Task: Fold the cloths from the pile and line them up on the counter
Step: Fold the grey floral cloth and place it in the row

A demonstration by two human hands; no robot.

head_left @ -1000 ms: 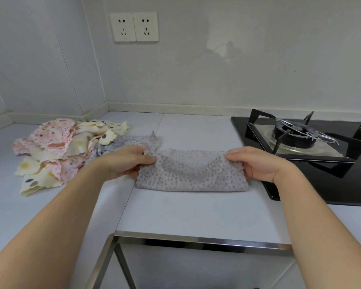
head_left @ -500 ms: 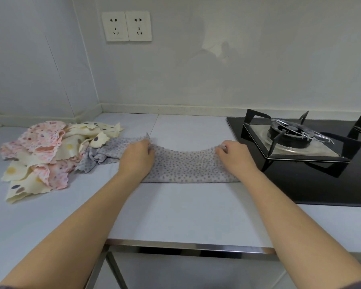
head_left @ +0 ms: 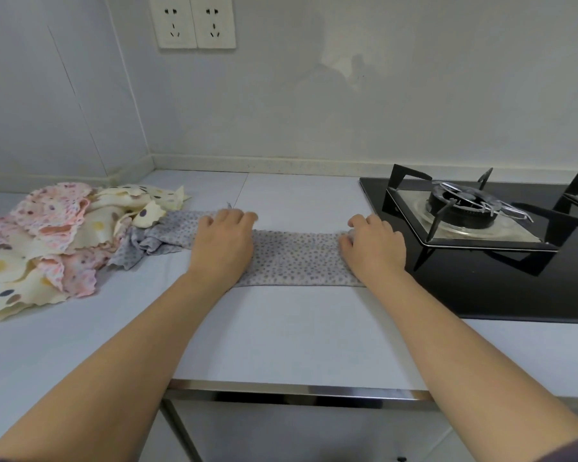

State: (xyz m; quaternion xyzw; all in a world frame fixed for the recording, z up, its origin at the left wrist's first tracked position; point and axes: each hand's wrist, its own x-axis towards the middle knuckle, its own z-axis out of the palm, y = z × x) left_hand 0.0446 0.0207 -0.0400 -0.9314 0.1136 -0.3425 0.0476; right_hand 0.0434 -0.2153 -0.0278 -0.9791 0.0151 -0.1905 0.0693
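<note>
A grey cloth with small dots (head_left: pixel 297 260) lies as a long folded strip across the white counter (head_left: pixel 281 338). My left hand (head_left: pixel 222 246) rests on its left part, fingers curled over the far edge. At the strip's right end my right hand (head_left: pixel 372 248) grips the cloth's bunched far corner. A second grey dotted cloth (head_left: pixel 154 241) lies crumpled to the left, next to the pile of pink floral and cream dotted cloths (head_left: pixel 54 241).
A black gas hob (head_left: pixel 514 261) with a burner and pan support (head_left: pixel 464 208) sits right beside my right hand. The back wall carries two sockets (head_left: pixel 192 21). The counter's metal front edge (head_left: pixel 297 390) runs below my forearms.
Both hands carried the cloth's near edge away from me and over, folding it into a narrower strip. The hands now lie at its far edge.
</note>
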